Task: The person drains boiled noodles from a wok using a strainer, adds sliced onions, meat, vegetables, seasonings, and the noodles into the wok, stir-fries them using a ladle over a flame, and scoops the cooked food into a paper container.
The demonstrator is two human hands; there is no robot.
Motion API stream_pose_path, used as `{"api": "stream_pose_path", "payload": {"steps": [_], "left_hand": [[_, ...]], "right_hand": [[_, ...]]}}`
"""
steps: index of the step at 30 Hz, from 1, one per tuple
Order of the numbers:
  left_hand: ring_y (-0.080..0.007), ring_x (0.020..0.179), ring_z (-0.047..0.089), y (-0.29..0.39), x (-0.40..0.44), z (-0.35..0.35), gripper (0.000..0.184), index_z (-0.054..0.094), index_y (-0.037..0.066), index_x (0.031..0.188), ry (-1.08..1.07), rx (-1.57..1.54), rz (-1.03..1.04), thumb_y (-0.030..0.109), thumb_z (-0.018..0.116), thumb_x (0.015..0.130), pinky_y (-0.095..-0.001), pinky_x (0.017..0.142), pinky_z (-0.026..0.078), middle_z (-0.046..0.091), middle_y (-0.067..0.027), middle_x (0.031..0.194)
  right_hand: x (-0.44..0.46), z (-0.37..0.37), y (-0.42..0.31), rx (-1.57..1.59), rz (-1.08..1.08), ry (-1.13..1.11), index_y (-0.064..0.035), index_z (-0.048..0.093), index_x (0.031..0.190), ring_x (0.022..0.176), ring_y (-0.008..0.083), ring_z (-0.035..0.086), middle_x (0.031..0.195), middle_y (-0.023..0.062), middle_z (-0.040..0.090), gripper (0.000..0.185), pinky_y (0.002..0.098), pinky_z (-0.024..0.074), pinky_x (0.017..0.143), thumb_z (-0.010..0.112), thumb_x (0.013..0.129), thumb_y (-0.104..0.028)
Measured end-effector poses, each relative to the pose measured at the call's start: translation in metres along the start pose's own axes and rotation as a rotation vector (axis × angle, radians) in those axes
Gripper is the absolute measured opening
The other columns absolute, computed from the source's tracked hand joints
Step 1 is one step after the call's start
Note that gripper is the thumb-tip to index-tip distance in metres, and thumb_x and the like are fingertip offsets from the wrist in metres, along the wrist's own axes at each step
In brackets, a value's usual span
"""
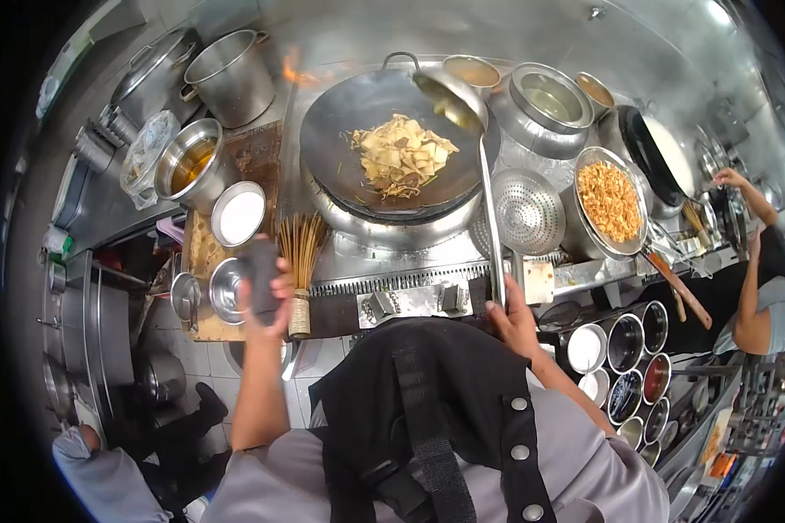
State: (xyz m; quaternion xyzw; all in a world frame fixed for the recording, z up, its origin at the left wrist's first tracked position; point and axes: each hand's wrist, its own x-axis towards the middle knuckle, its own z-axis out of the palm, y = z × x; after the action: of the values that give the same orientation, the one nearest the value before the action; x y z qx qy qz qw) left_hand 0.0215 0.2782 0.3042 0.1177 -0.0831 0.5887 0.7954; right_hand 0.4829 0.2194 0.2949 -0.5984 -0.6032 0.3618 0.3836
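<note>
My right hand (518, 322) is wrapped round the lower end of a long-handled ladle (490, 209). The ladle's bowl is tilted over the wok's far right side, with a little yellowish food in it. Below it, the black wok (330, 148) sits on the burner and holds sliced, pale yellow-brown food (401, 152). My left hand (275, 305) grips a dark grey cloth-like pad (260, 281), blurred by motion. Right beside that hand stands a bamboo wok brush (301, 257), bristles up. A small metal bowl (227, 292) lies to its left.
A perforated strainer (528, 209) and a sieve of fried brown pieces (609, 200) are on the right. Flame (298, 70) shows behind the wok. Left are a white-filled bowl (238, 213) and an oil pot (167, 179). Co-workers (772, 305) are at far right and lower left.
</note>
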Motion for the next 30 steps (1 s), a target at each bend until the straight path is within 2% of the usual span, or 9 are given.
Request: {"api": "stream_pose_path", "payload": {"steps": [1, 4, 7, 11, 14, 20, 25, 28, 30], "left_hand": [[-0.0359, 0.115, 0.064, -0.012, 0.003, -0.026, 0.075, 0.044, 0.011, 0.146, 0.188, 0.007, -0.067, 0.04, 0.08, 0.086, -0.0452, 0.088, 0.061, 0.055, -0.0215, 0.135], [-0.0344, 0.108, 0.067, -0.068, 0.029, -0.021, 0.069, 0.052, 0.012, 0.136, 0.567, 0.263, -0.209, 0.059, 0.067, 0.089, -0.0465, 0.08, 0.064, 0.063, -0.0168, 0.126], [-0.0396, 0.12, 0.061, -0.092, 0.061, -0.027, 0.066, 0.05, 0.012, 0.139, 0.503, 0.224, -0.26, 0.064, 0.045, 0.099, -0.0548, 0.092, 0.059, 0.059, -0.0163, 0.134], [-0.0448, 0.14, 0.039, -0.121, 0.14, 0.0, 0.063, 0.035, 0.01, 0.15, 0.718, 0.325, -0.027, 0.053, 0.042, 0.105, -0.0639, 0.11, 0.043, 0.036, -0.0206, 0.155], [-0.0403, 0.132, 0.048, -0.13, 0.173, -0.016, 0.055, 0.039, 0.007, 0.146, 0.835, 0.304, -0.03, 0.042, 0.051, 0.105, -0.0647, 0.107, 0.045, 0.042, -0.0216, 0.15], [-0.0247, 0.089, 0.062, -0.12, 0.185, -0.031, 0.019, 0.052, 0.005, 0.11, 0.931, 0.353, -0.269, 0.009, 0.061, 0.093, -0.052, 0.08, 0.056, 0.06, -0.0121, 0.098], [-0.0232, 0.086, 0.06, -0.147, 0.167, 0.002, 0.016, 0.052, 0.004, 0.106, 0.938, 0.326, -0.22, 0.005, 0.06, 0.092, -0.0496, 0.077, 0.057, 0.06, -0.0121, 0.097], [-0.0252, 0.08, 0.061, -0.149, 0.157, -0.038, 0.014, 0.054, 0.005, 0.1, 0.849, 0.452, -0.098, 0.006, 0.064, 0.091, -0.0499, 0.079, 0.057, 0.06, -0.0106, 0.09], [-0.0239, 0.076, 0.06, -0.165, 0.118, -0.029, 0.01, 0.056, 0.005, 0.092, 0.869, 0.404, -0.087, 0.006, 0.066, 0.089, -0.0473, 0.085, 0.057, 0.058, -0.0091, 0.08]], "right_hand": [[-0.008, 0.006, 0.007, 0.17, 0.237, -0.064, -0.0052, 0.033, 0.156, 0.099, 0.0193, 0.063, 0.126, 0.0135, 0.064, 0.065, 0.0309, 0.05, 0.091, 0.062, 0.098, -0.009], [-0.023, 0.013, 0.036, 0.402, 0.208, -0.033, -0.0052, 0.034, 0.156, 0.095, 0.0147, 0.061, 0.12, 0.0077, 0.065, 0.063, 0.0268, 0.05, 0.085, 0.061, 0.099, -0.004], [-0.037, 0.011, 0.049, 0.413, 0.095, -0.002, -0.0056, 0.035, 0.156, 0.082, 0.0074, 0.056, 0.112, 0.0025, 0.063, 0.063, 0.0229, 0.0479, 0.071, 0.06, 0.098, 0.0], [-0.037, -0.021, 0.002, 0.318, 0.276, -0.15, -0.0073, 0.039, 0.154, 0.078, 0.0042, 0.051, 0.105, -0.0002, 0.062, 0.062, 0.0236, 0.0447, 0.062, 0.064, 0.097, -0.003], [-0.029, -0.045, -0.035, 0.211, 0.33, -0.233, -0.0132, 0.042, 0.153, 0.068, 0.0059, 0.051, 0.089, -0.0015, 0.061, 0.062, 0.0244, 0.0446, 0.058, 0.066, 0.096, -0.007], [-0.029, -0.108, -0.093, 0.184, 0.462, -0.391, -0.0171, 0.044, 0.154, 0.055, 0.0064, 0.05, 0.075, -0.0031, 0.055, 0.065, 0.0241, 0.0454, 0.051, 0.065, 0.093, -0.004], [0.0, -0.131, -0.138, -0.043, 0.515, -0.466, -0.0163, 0.048, 0.152, 0.063, 0.0067, 0.048, 0.076, -0.001, 0.055, 0.065, 0.0231, 0.0455, 0.056, 0.066, 0.09, -0.005], [0.034, -0.094, -0.099, -0.191, 0.41, -0.444, -0.0142, 0.046, 0.151, 0.062, 0.018, 0.059, 0.077, 0.0087, 0.063, 0.065, 0.0336, 0.0513, 0.058, 0.067, 0.09, -0.01], [0.058, -0.062, -0.029, -0.493, -0.18, -0.167, -0.0121, 0.045, 0.15, 0.071, 0.039, 0.067, 0.085, 0.0238, 0.068, 0.064, 0.0478, 0.0534, 0.068, 0.068, 0.091, -0.016]]}}
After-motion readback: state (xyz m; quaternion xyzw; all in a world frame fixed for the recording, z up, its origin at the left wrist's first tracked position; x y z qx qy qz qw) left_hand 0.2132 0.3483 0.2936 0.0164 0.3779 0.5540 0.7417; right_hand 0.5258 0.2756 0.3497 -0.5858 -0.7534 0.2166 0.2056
